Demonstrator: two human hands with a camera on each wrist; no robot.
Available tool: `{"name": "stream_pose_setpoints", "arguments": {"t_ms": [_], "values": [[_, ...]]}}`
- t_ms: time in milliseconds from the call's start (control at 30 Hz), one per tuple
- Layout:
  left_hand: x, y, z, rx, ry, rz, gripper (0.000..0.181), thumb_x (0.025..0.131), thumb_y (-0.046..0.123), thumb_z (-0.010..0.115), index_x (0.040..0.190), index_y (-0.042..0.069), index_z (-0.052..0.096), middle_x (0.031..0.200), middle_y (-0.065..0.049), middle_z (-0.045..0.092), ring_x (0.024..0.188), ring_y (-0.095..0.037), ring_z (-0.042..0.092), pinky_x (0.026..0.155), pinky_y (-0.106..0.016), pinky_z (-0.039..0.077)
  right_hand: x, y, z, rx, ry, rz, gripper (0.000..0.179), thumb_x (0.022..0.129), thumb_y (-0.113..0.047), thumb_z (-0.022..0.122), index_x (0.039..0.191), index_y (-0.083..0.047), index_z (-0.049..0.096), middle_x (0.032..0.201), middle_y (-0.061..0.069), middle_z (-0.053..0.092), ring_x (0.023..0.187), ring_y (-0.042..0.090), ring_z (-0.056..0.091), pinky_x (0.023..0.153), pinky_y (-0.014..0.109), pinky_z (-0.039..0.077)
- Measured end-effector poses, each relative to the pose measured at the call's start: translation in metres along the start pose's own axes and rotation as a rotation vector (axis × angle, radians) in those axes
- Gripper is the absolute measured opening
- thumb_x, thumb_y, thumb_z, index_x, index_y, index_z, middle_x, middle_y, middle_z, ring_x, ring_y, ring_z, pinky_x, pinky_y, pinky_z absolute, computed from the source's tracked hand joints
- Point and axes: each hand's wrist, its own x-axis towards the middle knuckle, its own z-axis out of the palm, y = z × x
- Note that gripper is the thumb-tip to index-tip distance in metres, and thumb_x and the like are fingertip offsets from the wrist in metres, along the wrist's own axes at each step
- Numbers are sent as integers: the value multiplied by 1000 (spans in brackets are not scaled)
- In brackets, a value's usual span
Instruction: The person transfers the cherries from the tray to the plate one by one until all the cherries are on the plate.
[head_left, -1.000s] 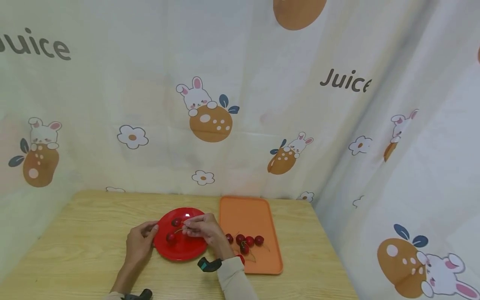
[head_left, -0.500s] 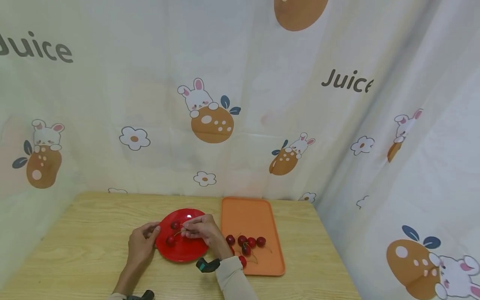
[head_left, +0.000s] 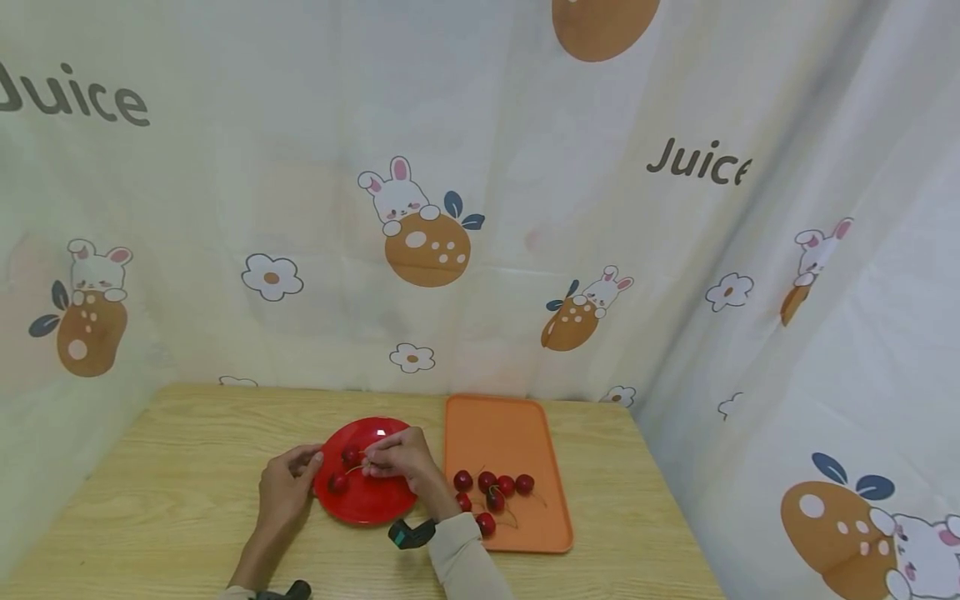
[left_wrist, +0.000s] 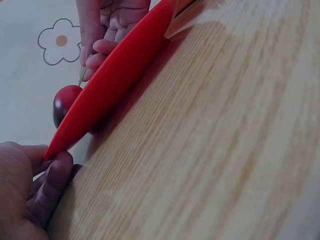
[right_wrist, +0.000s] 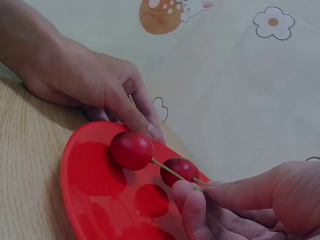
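Two dark red cherries (right_wrist: 131, 150) are over the red plate (head_left: 367, 504). Their thin green stems run to my right hand (head_left: 405, 462), which pinches them between thumb and fingertips. The farther cherry (right_wrist: 179, 170) sits beside the first, near the plate's rim. Whether either cherry touches the plate is hard to tell. My left hand (head_left: 288, 485) grips the plate's left rim, thumb on top and fingers beneath. In the left wrist view the plate (left_wrist: 112, 75) looks tilted, with one cherry (left_wrist: 65, 104) showing past its edge.
Right of the plate lies an orange tray (head_left: 495, 429) holding several cherries (head_left: 495, 498) in its nearer half. My right forearm passes close to the tray's left edge. A printed curtain (head_left: 322, 208) stands behind the wooden table (head_left: 165, 492).
My right hand has shifted slightly left, and the two cherries moved a little left and nearer over the plate. More cherries on the tray show past my wrist. My left hand keeps its grip.
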Motion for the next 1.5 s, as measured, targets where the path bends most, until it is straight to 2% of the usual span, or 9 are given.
{"name": "stream_pose_setpoints", "arguments": {"t_ms": [200,433,600,833,1000,1233,1500], "values": [[1,0,1,-7,10,4,23,108,12,69,127,2,78,104,-18,80,67,-4,63,58,-21,54,-2,0,4,-57,20,-66,6,92,8,79,96,5,84,83,17,82,68,19,81,65,29,66],[1,-1,4,-2,15,-7,23,108,13,70,126,3,78,100,-16,80,66,-5,62,58,-21,53,-10,-8,10,-112,58,-76,6,92,10,78,96,8,82,78,13,81,63,16,78,62,27,65],[0,-1,4,1,18,-6,23,108,13,70,126,3,78,99,-15,80,67,-5,62,58,-21,53,-17,-14,15,-174,81,-122,4,94,10,77,96,10,80,81,17,81,69,26,82,66,33,66],[1,-1,4,9,13,2,23,108,13,69,127,3,78,101,-16,80,67,-6,63,58,-21,52,-20,-20,21,-270,124,-139,4,92,13,77,93,11,81,80,19,80,69,32,82,63,33,66],[1,-2,3,10,10,3,23,108,12,69,127,2,78,103,-16,80,68,-6,62,58,-21,53,-21,-25,24,-351,130,-179,5,90,14,78,89,10,80,76,16,79,66,30,81,60,30,65],[1,-2,2,17,9,6,22,108,12,69,126,2,78,90,-12,77,66,-6,61,58,-21,52,-19,-25,24,-423,131,-182,4,92,12,78,93,10,82,75,13,79,63,26,80,59,27,64],[3,-4,1,7,7,2,23,109,12,68,127,2,77,104,-17,80,68,-5,62,59,-21,52,-24,-29,23,-437,118,-206,5,93,10,78,92,8,83,77,14,80,67,31,81,61,29,65]]}}
